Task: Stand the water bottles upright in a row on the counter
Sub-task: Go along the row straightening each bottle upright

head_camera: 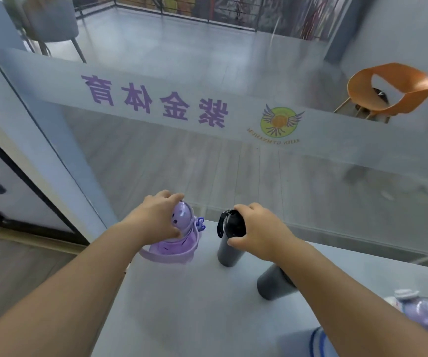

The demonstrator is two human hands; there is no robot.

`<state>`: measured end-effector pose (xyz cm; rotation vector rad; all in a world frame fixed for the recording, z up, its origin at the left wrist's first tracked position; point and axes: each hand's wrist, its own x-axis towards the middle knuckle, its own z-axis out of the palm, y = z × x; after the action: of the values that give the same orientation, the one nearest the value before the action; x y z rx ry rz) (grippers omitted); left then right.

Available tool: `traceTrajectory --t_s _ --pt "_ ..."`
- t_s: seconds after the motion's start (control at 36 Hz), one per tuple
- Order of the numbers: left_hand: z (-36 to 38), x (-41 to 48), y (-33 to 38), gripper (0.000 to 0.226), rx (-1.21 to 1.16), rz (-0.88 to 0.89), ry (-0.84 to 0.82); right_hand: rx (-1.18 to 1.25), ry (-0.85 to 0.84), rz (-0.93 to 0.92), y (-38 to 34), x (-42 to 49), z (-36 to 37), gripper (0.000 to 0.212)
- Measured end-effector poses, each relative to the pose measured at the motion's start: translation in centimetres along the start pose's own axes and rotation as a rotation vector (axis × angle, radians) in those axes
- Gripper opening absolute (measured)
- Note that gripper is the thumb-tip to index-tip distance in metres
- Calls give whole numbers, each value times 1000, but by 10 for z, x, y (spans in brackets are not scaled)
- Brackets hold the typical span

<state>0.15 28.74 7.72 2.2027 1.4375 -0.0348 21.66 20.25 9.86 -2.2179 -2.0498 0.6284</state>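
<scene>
A purple translucent bottle (174, 247) with a domed lid stands upright at the far left corner of the white counter (182, 305). My left hand (157, 219) grips its lid from above. To its right stands a slim dark grey bottle (229, 251) with a black cap and strap; my right hand (259, 233) is closed around its cap. A second dark grey bottle (274, 283) stands further right and nearer, partly hidden behind my right forearm. At the right edge a clear purple bottle (424, 315) with a white cap shows only in part.
A glass wall (207, 155) with purple lettering and a round logo runs right behind the counter's far edge. The counter's left edge drops to a wooden floor (14, 266). An orange chair (390, 91) sits beyond the glass.
</scene>
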Motion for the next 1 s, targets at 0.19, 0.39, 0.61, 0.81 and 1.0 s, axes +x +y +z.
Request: traceTrajectory --t_s 0.19,0.39,0.61,0.81,1.0 --pt "-8 22 2 88 -21 20 4 22 -1 51 0 18 -7 57" --pt "-9 33 1 87 -59 46 22 15 -11 47 -5 27 -8 62" --pt "-7 36 -1 89 -90 40 35 -20 -21 51 -6 28 -8 69" --pt "-6 30 3 88 -64 32 73 -52 -77 27 -3 24 -14 86" --pt "-25 1 18 55 6 94 243 -16 60 1 9 -2 -43 70"
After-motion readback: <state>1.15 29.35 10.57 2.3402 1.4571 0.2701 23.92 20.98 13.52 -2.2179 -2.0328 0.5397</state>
